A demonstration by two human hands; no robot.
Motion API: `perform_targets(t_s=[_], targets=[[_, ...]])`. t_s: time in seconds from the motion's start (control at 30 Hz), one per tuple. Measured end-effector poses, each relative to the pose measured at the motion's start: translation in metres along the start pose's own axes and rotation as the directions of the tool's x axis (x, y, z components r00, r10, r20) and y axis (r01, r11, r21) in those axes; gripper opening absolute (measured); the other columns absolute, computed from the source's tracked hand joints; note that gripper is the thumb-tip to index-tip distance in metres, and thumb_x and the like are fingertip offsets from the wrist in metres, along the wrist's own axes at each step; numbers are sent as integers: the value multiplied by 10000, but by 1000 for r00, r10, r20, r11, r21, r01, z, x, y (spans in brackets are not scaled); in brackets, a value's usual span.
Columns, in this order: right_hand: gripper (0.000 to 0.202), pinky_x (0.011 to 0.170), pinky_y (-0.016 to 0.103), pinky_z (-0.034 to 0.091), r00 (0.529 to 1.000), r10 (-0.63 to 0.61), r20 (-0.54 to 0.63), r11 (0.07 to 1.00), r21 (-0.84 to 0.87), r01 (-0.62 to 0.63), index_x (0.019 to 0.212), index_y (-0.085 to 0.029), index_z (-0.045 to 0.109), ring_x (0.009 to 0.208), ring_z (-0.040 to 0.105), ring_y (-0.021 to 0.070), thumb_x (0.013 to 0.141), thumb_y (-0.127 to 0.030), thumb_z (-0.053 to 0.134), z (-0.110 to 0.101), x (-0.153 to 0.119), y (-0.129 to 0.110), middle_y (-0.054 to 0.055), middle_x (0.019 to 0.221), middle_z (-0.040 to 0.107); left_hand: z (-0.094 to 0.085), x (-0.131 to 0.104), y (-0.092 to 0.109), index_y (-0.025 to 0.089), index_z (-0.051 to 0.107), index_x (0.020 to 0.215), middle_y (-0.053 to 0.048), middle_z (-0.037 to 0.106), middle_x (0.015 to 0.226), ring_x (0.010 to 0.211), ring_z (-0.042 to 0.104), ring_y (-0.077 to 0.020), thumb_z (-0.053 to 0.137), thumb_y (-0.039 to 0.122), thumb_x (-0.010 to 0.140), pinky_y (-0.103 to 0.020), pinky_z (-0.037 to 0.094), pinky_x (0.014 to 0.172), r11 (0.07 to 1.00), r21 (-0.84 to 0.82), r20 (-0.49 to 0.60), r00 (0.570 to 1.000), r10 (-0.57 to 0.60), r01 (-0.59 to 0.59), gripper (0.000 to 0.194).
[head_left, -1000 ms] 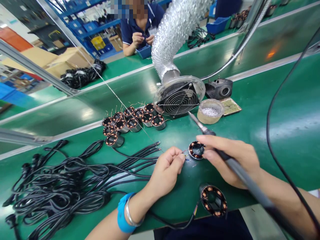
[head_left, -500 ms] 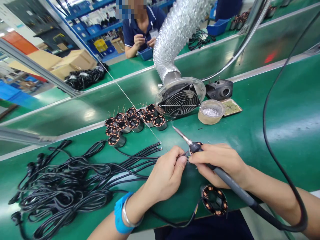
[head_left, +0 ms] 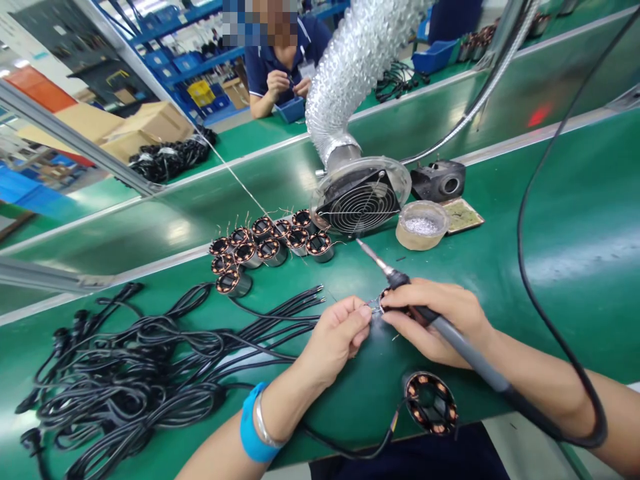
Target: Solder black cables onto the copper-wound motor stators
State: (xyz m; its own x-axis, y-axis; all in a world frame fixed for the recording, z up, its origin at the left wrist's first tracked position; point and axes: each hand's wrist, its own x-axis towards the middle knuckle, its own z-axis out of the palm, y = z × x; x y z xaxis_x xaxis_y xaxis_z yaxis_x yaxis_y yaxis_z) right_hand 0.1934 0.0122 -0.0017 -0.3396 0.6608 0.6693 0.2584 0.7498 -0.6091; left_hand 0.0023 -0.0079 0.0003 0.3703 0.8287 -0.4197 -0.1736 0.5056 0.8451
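Note:
My right hand (head_left: 435, 313) is closed round a soldering iron (head_left: 400, 279), its bare tip pointing up and away from me. Under those fingers is a copper-wound motor stator (head_left: 384, 301), mostly hidden by the hand and the iron. With thumb and forefinger pressed together, my left hand (head_left: 340, 333) pinches thin wire leads (head_left: 375, 307) at the stator's side. Another wound stator (head_left: 431, 403), joined to a black cable, lies at the bench's front edge below my right hand.
A heap of black cables (head_left: 145, 360) covers the left side. Several stators (head_left: 270, 251) stand behind, beside a fume extractor fan (head_left: 363, 200). A round tub (head_left: 423, 225) and sponge tray (head_left: 464, 217) are to the right. A co-worker (head_left: 285, 67) sits opposite.
The soldering iron's tip has shifted slightly right and towards the fan. My hands have drawn a little apart, and the wire leads now show between them.

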Motion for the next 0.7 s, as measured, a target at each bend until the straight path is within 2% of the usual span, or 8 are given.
perform_targets(t_s=[0.07, 0.17, 0.23, 0.37, 0.43, 0.6, 0.7], targets=[[238, 590, 221, 517, 997, -1, 73, 999, 50, -2, 1033, -202, 609, 591, 611, 107, 815, -163, 697, -7, 2, 2, 1, 828, 689, 1, -1, -2, 194, 422, 695, 115, 345, 470, 381, 172, -29, 683, 533, 806, -168, 121, 366, 1000, 14, -41, 999, 19, -18, 442], [203, 586, 226, 517, 985, -44, 165, 995, 91, 30, 993, -202, 594, 586, 616, 111, 817, -122, 654, -8, 1, 3, -20, 759, 670, 2, -2, -2, 192, 422, 682, 115, 342, 464, 380, 189, -28, 679, 538, 806, -163, 149, 371, 999, 42, -78, 996, 31, -28, 449], [201, 628, 222, 535, 993, -27, 114, 999, 36, 23, 978, -209, 588, 643, 655, 116, 837, -71, 623, -2, -1, 4, -22, 773, 681, 4, -1, -1, 193, 420, 680, 115, 342, 463, 380, 194, -28, 678, 538, 804, -163, 155, 373, 998, 46, -95, 995, 35, -31, 448], [218, 677, 210, 565, 993, 85, -79, 993, -74, -91, 989, -223, 584, 746, 700, 129, 849, -63, 630, 13, -3, 5, -12, 867, 707, 6, 1, 1, 194, 420, 685, 118, 342, 461, 377, 195, -26, 686, 534, 790, -160, 156, 372, 999, 38, -134, 990, 36, -31, 444], [214, 685, 204, 569, 992, 98, -81, 993, -61, -103, 986, -223, 589, 755, 700, 126, 856, -57, 624, 16, -1, 7, -13, 870, 706, 7, 2, 2, 197, 420, 693, 122, 338, 456, 369, 186, -24, 689, 535, 783, -159, 150, 365, 999, 25, -141, 990, 26, -22, 441], [218, 751, 223, 581, 1000, 15, 7, 1000, -23, -15, 1033, -193, 616, 785, 696, 128, 869, -50, 616, 9, 1, 9, 18, 909, 713, 7, 4, 4, 203, 401, 688, 130, 318, 447, 362, 167, -18, 707, 545, 752, -153, 125, 356, 1000, 6, -122, 992, -8, 9, 464], [220, 754, 243, 583, 1000, 10, 28, 1000, -28, -10, 1060, -191, 625, 803, 698, 141, 880, -65, 605, 3, 2, 6, 28, 925, 716, 7, 4, 5, 207, 390, 686, 134, 303, 447, 363, 155, -17, 714, 555, 733, -154, 111, 355, 1000, 6, -119, 993, -20, 20, 478]])
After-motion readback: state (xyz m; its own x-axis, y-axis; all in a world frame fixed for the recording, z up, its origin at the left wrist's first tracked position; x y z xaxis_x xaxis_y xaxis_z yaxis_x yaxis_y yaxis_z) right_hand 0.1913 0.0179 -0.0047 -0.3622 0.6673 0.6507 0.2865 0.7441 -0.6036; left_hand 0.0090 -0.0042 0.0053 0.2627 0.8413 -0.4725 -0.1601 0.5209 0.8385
